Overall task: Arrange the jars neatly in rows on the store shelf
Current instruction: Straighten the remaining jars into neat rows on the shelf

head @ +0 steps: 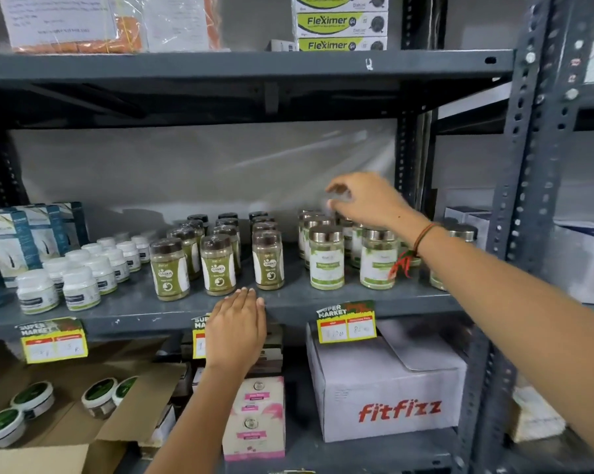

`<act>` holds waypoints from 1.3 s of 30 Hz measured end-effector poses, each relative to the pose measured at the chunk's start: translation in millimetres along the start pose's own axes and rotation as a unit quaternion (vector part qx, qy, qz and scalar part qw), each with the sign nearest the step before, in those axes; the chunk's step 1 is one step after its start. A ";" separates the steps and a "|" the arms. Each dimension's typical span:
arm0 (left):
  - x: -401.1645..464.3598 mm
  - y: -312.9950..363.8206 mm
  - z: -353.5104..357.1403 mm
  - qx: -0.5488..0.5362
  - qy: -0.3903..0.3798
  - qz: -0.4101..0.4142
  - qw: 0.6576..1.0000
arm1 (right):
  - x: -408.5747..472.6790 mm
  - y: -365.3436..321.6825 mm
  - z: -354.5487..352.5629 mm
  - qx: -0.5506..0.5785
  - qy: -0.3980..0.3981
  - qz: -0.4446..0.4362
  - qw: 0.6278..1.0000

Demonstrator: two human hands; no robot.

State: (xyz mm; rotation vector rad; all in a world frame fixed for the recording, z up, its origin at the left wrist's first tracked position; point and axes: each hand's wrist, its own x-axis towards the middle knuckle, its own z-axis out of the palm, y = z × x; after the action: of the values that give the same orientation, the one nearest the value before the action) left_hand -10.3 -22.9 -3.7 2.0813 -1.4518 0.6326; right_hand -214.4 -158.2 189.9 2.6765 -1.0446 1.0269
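On the grey middle shelf [306,297] stand three rows of brown-lidded jars of green powder [217,265]. Right of them are silver-lidded glass jars [326,256] with white and green labels, also in rows. My right hand [365,200] hovers over the back of the silver-lidded rows, fingers curled and apart; blur hides whether they touch a lid. My left hand [237,325] lies flat on the shelf's front edge, below the brown-lidded jars, holding nothing. Small white jars [80,287] fill the left part of the shelf.
Blue-white cartons [18,237] stand at the shelf's far left. Yellow price tags [347,323] hang on its front edge. Below are a white fitfizz box [388,388], a pink carton [254,419] and an open cardboard box [93,388] with green-lidded tubs. A steel upright [518,200] stands right.
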 end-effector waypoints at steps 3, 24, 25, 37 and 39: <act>0.0 0.8 -0.9 -0.005 -0.002 0.000 1.000 | -22.2 39.5 -25.9 -0.073 0.008 0.077 0.994; -1.1 4.5 -2.3 -0.018 -0.001 -0.015 1.000 | -39.5 108.7 -36.3 -0.352 -0.220 0.224 0.882; -1.2 4.4 -2.2 -0.018 -0.001 -0.015 1.000 | -39.3 109.8 -35.1 -0.345 -0.212 0.217 0.888; -2.0 4.2 -5.4 -0.014 -0.004 -0.012 1.000 | -40.6 110.1 -25.7 -0.276 -0.159 0.179 0.931; -1.7 4.6 -5.8 -0.012 -0.005 -0.013 1.000 | -41.7 110.4 -25.9 -0.277 -0.155 0.180 0.931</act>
State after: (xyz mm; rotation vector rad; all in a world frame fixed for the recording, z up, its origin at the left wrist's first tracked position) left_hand -15.6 -19.3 0.3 2.0836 -1.4297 0.5921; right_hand -320.9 -210.6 167.3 2.2526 -1.6372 0.2574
